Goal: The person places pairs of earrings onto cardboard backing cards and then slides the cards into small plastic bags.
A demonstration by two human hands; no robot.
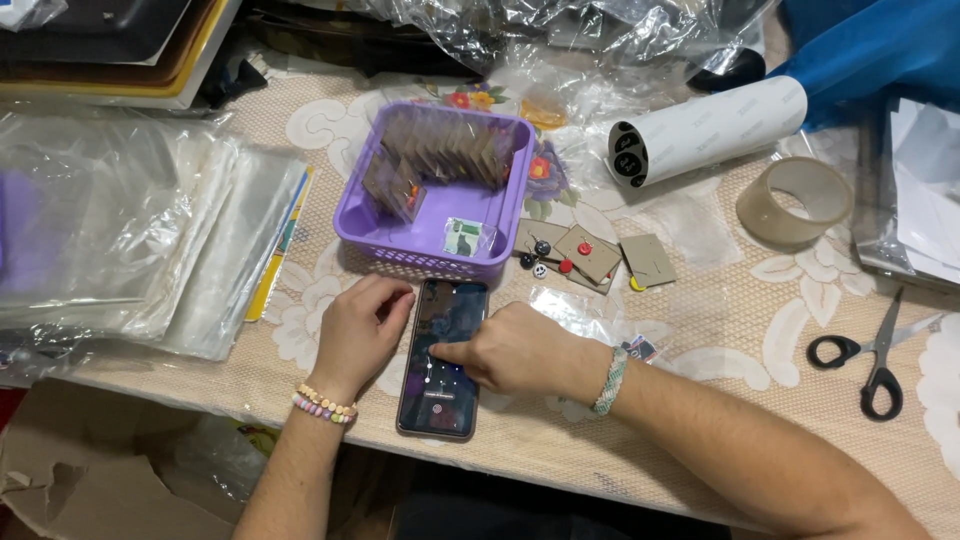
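Observation:
A dark smartphone [445,320] lies flat on the lace tablecloth near the front edge, its screen lit. My left hand [355,335] rests on the cloth at the phone's left side, fingers curled against its edge. My right hand [515,350] lies over the phone's right side with the index finger touching the screen. Just behind the phone stands a purple plastic basket [500,215] with a row of brown cards inside. Several brown cards with small earrings [585,255] lie to the basket's right.
A stack of clear plastic bags [130,230] covers the left. A white paper roll [705,130], a tape roll [795,200] and black scissors [875,360] lie to the right. Crumpled clear wrap [560,35] fills the back. A cardboard box [90,480] sits below the table edge.

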